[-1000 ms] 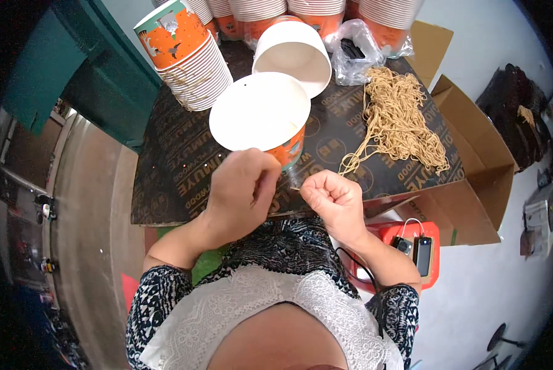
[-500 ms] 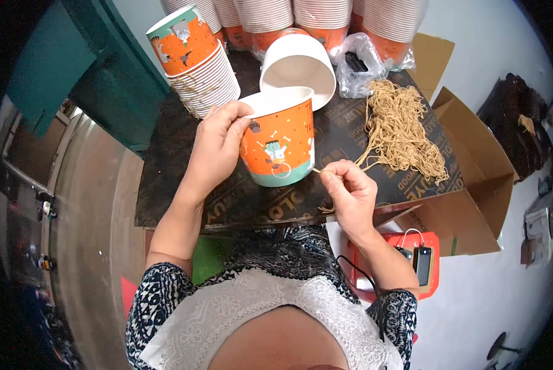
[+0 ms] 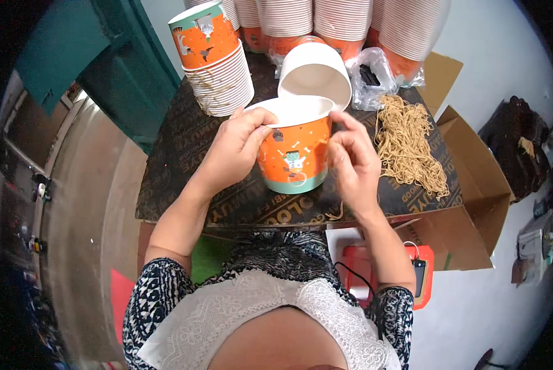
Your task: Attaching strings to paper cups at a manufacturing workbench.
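Observation:
An orange paper bucket (image 3: 296, 154) with a white inside, a green base band and cartoon figures stands tilted near the table's front. My left hand (image 3: 242, 145) grips its rim, with the thumb outside and the fingers over the edge. At the bucket's right side is my right hand (image 3: 355, 161), its fingers curled in a pinch on a thin tan cord, mostly hidden by the hand. The index finger lies near the rim. A short cord end (image 3: 337, 216) shows below this hand at the table edge. To the right lies a tangled heap of tan cord (image 3: 412, 151).
Behind the bucket a white bucket (image 3: 316, 77) lies on its side. A nested stack of buckets (image 3: 218, 71) stands at left, with wrapped stacks (image 3: 344, 24) along the back. Right of these sits a clear plastic bag (image 3: 372, 80). An open cardboard box (image 3: 473, 179) stands beside the table (image 3: 184, 185).
My right hand has moved up from the bucket's base to its upper right side, near the rim. My left hand keeps its hold. The whole view has shifted slightly.

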Demonstrator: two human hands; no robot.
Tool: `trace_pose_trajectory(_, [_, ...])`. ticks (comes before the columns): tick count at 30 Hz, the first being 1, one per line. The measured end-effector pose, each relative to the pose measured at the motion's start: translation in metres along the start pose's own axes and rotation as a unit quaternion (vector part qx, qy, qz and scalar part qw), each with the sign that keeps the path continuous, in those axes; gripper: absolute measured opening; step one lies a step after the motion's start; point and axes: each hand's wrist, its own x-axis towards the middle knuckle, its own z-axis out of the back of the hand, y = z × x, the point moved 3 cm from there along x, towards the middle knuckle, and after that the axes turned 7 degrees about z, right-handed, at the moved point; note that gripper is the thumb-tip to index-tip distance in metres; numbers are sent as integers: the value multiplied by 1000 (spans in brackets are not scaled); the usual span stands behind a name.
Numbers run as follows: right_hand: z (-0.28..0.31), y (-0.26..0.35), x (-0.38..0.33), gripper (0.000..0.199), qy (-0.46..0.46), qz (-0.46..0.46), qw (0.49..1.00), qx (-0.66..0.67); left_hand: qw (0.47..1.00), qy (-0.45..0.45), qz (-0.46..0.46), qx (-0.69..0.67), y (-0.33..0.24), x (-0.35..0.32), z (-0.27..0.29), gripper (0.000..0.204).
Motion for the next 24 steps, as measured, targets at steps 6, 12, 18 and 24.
trace_pose_trajectory(6, [0,-21,27,2,57,38,997,-41,997,73,11,-32,-7,17,-1,21])
trace_pose_trajectory(12, [9,-34,28,1,48,13,999,-15,985,141,27,-95,-4,43,8,26])
trace_pose_trajectory(18, [12,-40,31,5,46,-25,998,27,983,153,10,-102,7,52,2,23])
trace_pose_trajectory(24, [12,-40,31,6,35,-32,998,28,990,116,38,-66,6,52,-8,15])
